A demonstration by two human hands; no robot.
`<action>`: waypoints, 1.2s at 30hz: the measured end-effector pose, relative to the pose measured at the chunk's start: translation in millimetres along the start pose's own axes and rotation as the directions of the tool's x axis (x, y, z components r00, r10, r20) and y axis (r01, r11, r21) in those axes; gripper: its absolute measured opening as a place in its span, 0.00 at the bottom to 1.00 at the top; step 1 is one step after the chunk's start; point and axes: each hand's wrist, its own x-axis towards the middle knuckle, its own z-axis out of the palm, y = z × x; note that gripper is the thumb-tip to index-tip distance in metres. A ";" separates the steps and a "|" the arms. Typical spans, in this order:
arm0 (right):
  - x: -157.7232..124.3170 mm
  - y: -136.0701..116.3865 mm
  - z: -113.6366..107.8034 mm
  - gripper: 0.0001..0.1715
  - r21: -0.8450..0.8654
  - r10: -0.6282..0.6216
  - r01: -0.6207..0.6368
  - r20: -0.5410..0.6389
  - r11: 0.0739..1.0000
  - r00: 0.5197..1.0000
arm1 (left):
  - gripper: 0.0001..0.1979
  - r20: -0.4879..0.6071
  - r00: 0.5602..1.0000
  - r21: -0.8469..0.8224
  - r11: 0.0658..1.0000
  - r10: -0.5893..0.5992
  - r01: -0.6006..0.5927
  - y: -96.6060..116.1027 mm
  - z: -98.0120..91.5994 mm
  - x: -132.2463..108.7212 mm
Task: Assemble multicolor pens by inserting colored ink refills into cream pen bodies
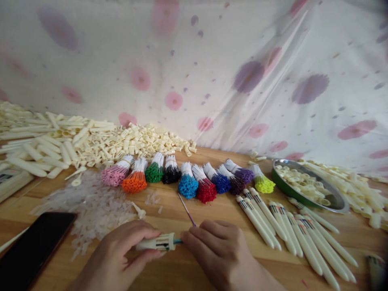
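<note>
My left hand [127, 246] pinches a cream multicolour pen barrel [148, 243], its slotted open end turned to the right. A dark piece shows through the slots. At that open end my right hand [216, 250] is closed around a light blue refill [178, 241], most of it hidden by the fingers. How far it sits inside the barrel I cannot tell. Just beyond my right knuckles, a purple refill [187, 209] points away from me; whether the hand touches it is unclear. Bundles of refills stand past my hands, among them light blue [188, 186], red [207, 192] and purple [244, 174].
Clear plastic bits [93, 206] and a black phone [36, 250] lie at left. Behind them are heaped cream pen parts [145, 139]. Several assembled pens [312, 242] lie at right, near a green-sided metal bowl [341, 206] of small parts. A flowered sheet [194, 81] hangs behind.
</note>
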 end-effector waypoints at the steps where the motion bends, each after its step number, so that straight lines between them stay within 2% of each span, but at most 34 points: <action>1: 0.5 -0.2 -1.5 0.17 -0.012 -0.016 0.015 -0.011 1.000 1.000 | 0.07 -0.008 1.000 0.004 1.000 -0.001 0.001 0.5 -0.3 0.3; 4: 0.7 0.0 -4.6 0.17 -0.063 -0.060 0.057 -0.041 0.996 0.997 | 0.06 -0.021 1.000 0.004 1.000 -0.016 0.016 1.5 -0.9 1.8; 7: -0.6 4.3 -3.4 0.16 -0.090 -0.076 0.071 -0.055 0.993 0.996 | 0.06 0.014 0.996 -0.034 0.995 -0.092 0.092 0.7 -1.0 3.5; 9: -1.5 10.9 0.9 0.14 -0.077 0.031 -0.035 -0.055 0.996 0.998 | 0.07 0.019 0.987 -0.050 0.986 -0.159 0.159 -0.9 -1.4 5.0; 11: -2.7 19.5 9.2 0.11 -0.066 0.228 -0.230 -0.031 0.971 0.973 | 0.07 0.005 0.978 -0.071 0.975 -0.210 0.210 -2.9 -2.1 6.8; 13: -4.4 27.0 21.1 0.06 -0.124 0.417 -0.410 0.038 0.903 0.908 | 0.08 -0.005 0.969 -0.100 0.965 -0.246 0.244 -4.9 -2.8 8.7; 16: -7.4 31.8 40.7 0.05 -0.308 0.552 -0.493 0.145 0.814 0.821 | 0.10 -0.009 0.961 -0.127 0.953 -0.278 0.275 -7.0 -3.0 11.4; 20: -8.6 31.3 51.4 0.08 -0.358 0.598 -0.517 0.165 0.777 0.784 | 0.10 -0.011 0.963 -0.144 0.954 -0.268 0.264 -7.6 -1.5 13.1; 26: 13.0 46.4 39.9 0.07 -0.294 0.718 -0.676 0.055 0.676 0.694 | 0.10 -0.001 0.967 -0.165 0.954 -0.255 0.251 -8.8 3.4 12.7; 31: 37.4 64.6 39.2 0.18 -0.254 0.741 -0.707 0.071 0.660 0.667 | 0.10 -0.033 0.974 -0.198 0.957 -0.224 0.213 -10.5 5.4 13.1; 36: 39.0 82.7 33.2 0.13 -0.201 0.740 -0.712 0.159 0.673 0.654 | 0.09 -0.082 0.977 -0.187 0.966 -0.196 0.178 -11.3 5.0 13.9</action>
